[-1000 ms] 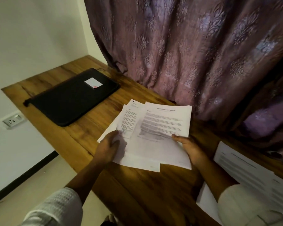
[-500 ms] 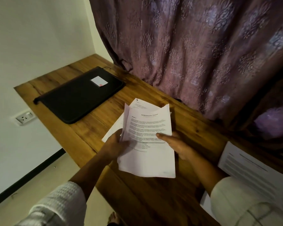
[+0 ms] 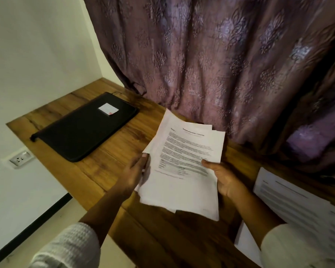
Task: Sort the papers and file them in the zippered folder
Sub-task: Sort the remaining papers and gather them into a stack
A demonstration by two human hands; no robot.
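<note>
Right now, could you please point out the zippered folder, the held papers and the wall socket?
zippered folder (image 3: 81, 132): head view, middle of its black cover.
held papers (image 3: 182, 192): head view, blank lower part of the top sheet.
wall socket (image 3: 20, 159): head view, middle of its faceplate.

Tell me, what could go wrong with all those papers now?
1. The papers sit unevenly fanned between the left hand and right hand, so a sheet might slip out.
2. The zippered folder lies closed and both hands are full; setting the papers down could mix them with the printed sheets lying to the right.
</note>
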